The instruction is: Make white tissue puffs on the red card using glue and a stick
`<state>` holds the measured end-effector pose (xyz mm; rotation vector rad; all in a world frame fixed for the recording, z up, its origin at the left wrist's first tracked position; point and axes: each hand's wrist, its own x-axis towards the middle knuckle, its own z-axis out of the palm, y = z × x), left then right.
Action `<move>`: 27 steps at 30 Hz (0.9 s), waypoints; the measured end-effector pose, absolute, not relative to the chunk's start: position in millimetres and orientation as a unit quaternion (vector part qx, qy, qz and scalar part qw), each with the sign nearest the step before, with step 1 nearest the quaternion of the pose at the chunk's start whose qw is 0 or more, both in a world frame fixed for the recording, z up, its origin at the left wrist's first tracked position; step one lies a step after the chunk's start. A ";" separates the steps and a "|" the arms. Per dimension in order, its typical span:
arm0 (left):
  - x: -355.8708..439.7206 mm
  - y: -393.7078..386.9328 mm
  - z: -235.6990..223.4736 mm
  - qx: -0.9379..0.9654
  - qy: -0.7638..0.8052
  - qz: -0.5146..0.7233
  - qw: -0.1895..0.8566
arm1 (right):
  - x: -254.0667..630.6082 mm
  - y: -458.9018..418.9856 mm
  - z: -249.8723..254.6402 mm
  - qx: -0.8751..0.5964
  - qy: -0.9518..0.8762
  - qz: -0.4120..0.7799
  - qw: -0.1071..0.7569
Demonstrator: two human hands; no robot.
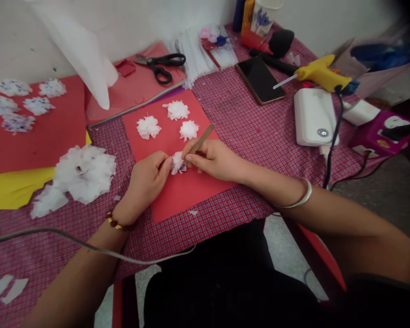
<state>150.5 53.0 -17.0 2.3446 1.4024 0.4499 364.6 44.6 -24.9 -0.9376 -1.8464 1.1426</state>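
A red sheet of paper [177,200] lies on the table in front of me. Three white ruffled paper flowers, one of them a flower [149,127] at the left, sit on its upper half. Below them another white paper flower [177,162], with some bluish marks, lies between my hands. My left hand [150,175] is closed, thumb and forefinger pinching this flower's left edge. In my right hand [212,157] is a flat brown wooden stick [205,137], slanting up to the right, its lower end at the flower and partly hidden by my fingers.
Left: white paper pieces [85,173] and a red sheet [37,150] with several blue-specked flowers. Behind: scissors [160,66]. Right: phone [260,79], yellow glue gun [323,75], white power bank [316,117], purple socket box [379,132]. A cable [99,249] crosses my left forearm.
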 end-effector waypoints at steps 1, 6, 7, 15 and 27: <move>150.5 53.9 -16.2 0.831 0.496 0.163 0.190 | 364.4 43.9 -25.0 -0.367 -0.724 0.448 0.375; 147.8 54.9 -15.8 0.825 0.495 0.173 0.210 | 362.6 40.3 -23.7 -0.363 -0.726 0.456 0.366; 145.8 54.6 -15.8 0.815 0.494 0.183 0.239 | 362.5 40.0 -22.8 -0.362 -0.718 0.467 0.367; 94.3 63.8 13.3 0.663 0.586 0.323 0.336 | 364.9 49.9 -11.6 -0.444 -0.470 0.589 0.485; 56.4 70.3 16.6 0.777 0.567 0.053 0.267 | 363.4 46.8 -9.6 -0.443 -0.457 0.626 0.450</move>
